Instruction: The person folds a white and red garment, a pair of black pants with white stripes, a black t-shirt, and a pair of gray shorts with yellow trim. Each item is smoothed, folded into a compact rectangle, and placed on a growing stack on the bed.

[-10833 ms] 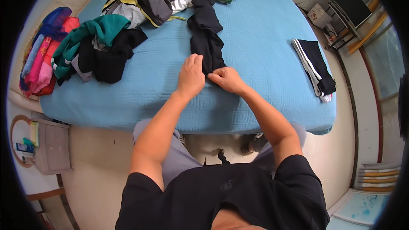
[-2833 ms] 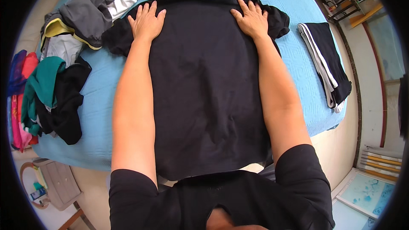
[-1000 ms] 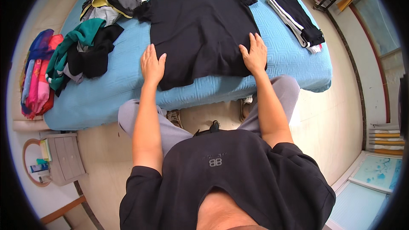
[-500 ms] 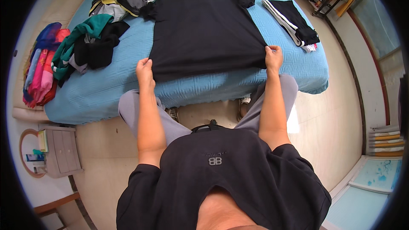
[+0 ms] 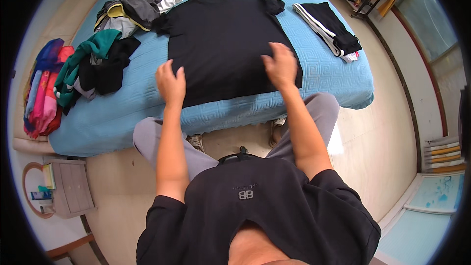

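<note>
A black T-shirt (image 5: 228, 44) lies spread flat on a bed with a blue quilted cover (image 5: 338, 81). Its hem faces me and its short sleeves point away. My left hand (image 5: 170, 83) is at the shirt's near left corner, thumb and fingers apart, with nothing in its grasp. Over the right part of the shirt, my right hand (image 5: 283, 66) has its fingers spread and is slightly blurred. Whether either hand touches the cloth, I cannot tell.
Folded black trousers with white stripes (image 5: 328, 29) lie to the right. Left of the shirt are a grey and yellow garment (image 5: 140, 7), a green garment (image 5: 95, 46) and bright pink cloth (image 5: 46, 93). A small drawer cabinet (image 5: 71, 186) stands at lower left.
Both hands have let go of the shirt's lower corners. My right hand has moved left, in over the shirt. The hem now lies flatter on the bed.
</note>
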Demonstrator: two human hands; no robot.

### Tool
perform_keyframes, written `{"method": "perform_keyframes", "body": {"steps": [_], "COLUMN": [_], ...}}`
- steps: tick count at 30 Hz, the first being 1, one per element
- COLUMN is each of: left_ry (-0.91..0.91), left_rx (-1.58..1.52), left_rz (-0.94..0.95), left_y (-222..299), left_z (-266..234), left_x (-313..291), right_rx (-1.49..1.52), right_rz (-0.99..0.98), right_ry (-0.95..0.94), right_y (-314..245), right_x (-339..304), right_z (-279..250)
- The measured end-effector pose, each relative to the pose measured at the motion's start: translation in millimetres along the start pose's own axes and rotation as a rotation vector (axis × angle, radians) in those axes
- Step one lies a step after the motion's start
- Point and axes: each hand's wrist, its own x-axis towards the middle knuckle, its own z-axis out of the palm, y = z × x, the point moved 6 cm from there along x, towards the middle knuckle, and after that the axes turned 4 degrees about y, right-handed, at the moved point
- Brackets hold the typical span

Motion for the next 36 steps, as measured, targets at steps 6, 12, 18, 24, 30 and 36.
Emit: {"method": "perform_keyframes", "body": {"steps": [6, 12, 18, 24, 30, 36], "left_ry": [-0.366, -0.375, -0.498, -0.395, -0.461, -0.575], "left_rx": [0.332, 0.337, 0.409, 0.378, 0.271, -0.014], "left_rz": [0.161, 0.167, 0.123, 0.187, 0.194, 0.055], "left_y": [5, 8, 4, 6, 3, 2], "left_z": [81, 84, 85, 80, 74, 68], "left_x": [3, -1, -3, -2, -4, 39], "right_rx": [-0.157, -0.425, -0.518, -0.058, -0.109, -0.166], "right_rz": [-0.239, 0.154, 0.041, -0.351, -0.279, -0.221], "right_ry": [-0.375, -0.347, -0.209, -0.423, -0.63, -0.653], "right_y": [-39, 99, 53, -121, -133, -81], "right_x": [1, 28, 52, 45, 69, 128], "right_z": [103, 80, 106, 211, 288, 339]}}
